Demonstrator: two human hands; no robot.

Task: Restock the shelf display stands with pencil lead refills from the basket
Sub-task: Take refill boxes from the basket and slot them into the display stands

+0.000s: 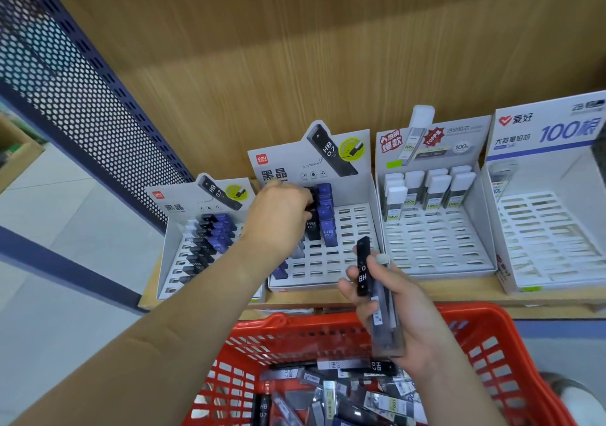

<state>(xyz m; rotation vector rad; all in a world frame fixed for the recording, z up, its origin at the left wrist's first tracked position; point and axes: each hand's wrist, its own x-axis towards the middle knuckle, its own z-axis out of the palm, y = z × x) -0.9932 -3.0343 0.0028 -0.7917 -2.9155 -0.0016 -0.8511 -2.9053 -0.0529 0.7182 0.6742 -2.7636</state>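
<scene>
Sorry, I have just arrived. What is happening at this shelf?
A person is restocking pencil lead refills. The left hand reaches into the second display stand from the left, its fingers curled on a black case in the back rows, beside the blue cases. The right hand holds a black HB case and some clear cases above the red basket, which has many more refills in it.

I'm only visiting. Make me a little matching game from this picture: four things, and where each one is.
1 left hand
2 right hand
3 basket
4 white-capped refills

A below the shelf
B back rows of the third stand
C pinching a black refill in the second stand
D holding a few refills over the basket

Pairs: 1-C, 2-D, 3-A, 4-B
</scene>
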